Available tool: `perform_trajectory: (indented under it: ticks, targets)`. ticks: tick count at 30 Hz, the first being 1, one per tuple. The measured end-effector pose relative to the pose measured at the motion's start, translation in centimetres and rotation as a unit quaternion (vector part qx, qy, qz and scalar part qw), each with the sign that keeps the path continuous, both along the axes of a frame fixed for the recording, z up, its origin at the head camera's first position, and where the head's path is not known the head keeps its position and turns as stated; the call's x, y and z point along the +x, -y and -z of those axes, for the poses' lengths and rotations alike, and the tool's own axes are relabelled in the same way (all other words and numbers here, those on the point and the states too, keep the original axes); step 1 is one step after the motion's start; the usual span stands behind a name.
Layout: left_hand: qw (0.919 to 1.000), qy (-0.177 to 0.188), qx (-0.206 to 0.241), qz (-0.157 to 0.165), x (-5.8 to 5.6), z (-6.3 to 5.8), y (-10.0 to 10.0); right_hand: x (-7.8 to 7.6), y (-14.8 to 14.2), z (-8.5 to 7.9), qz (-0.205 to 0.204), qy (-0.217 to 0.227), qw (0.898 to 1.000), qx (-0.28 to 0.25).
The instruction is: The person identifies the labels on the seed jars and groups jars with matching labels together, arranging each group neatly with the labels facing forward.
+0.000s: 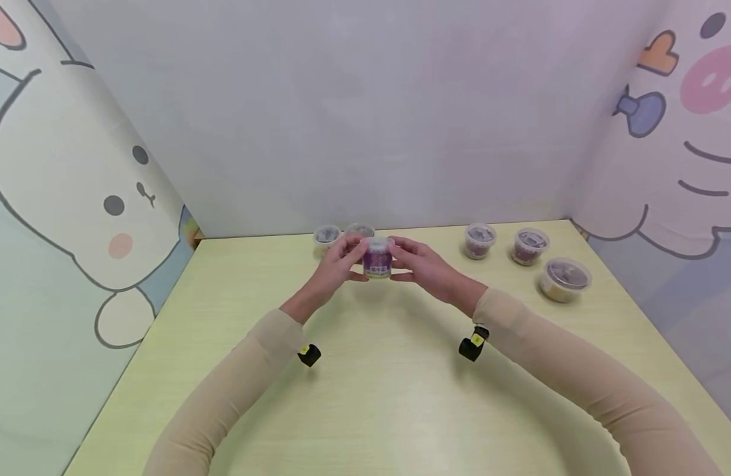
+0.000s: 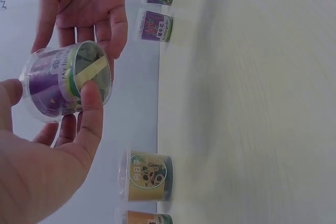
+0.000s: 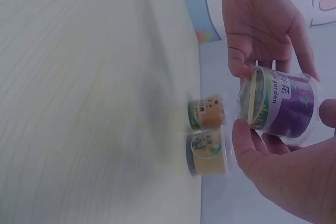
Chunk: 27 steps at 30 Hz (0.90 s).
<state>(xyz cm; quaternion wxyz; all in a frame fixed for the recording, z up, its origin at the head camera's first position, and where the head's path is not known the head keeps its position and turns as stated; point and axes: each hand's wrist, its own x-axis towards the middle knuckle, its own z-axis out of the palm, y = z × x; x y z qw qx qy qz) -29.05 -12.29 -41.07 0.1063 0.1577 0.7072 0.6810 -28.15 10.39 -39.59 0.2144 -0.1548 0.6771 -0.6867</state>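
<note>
Between my two hands I hold a small clear plastic cup (image 1: 377, 258) with a purple and green label, raised above the table. My left hand (image 1: 336, 262) grips its left side, and my right hand (image 1: 427, 268) grips the right side, with fingers near the lid and thumbs near the base. From the left wrist view, the base of the cup (image 2: 65, 80) shows a pale yellow strip across it. The same strip appears on the cup (image 3: 281, 103) in the right wrist view, where the label reads "garden" beside a printed flower.
Behind my left hand stand a lidded tub (image 1: 326, 237) and another tub (image 1: 359, 230), with tan and orange labels. Two purple-labelled cups, one cup (image 1: 480, 241) left of the other cup (image 1: 529, 246), stand at the back right. A wider tub (image 1: 564, 280) is nearer. Printed cloth walls (image 1: 365, 119) border the table.
</note>
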Motion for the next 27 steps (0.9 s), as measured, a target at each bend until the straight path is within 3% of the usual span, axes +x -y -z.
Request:
perform_trajectory:
  ticks: [12, 27]
  targets:
    - [0.9997, 0.004, -0.016, -0.016, 0.4, 0.0, 1.5, -0.2, 1.4, 0.2, -0.006, 0.004, 1.0, -0.005]
    - [0.9985, 0.0, -0.03, -0.047, 0.9, -0.4, 5.8, -0.7, 6.1, 0.0, -0.019, 0.021, 0.999, -0.032]
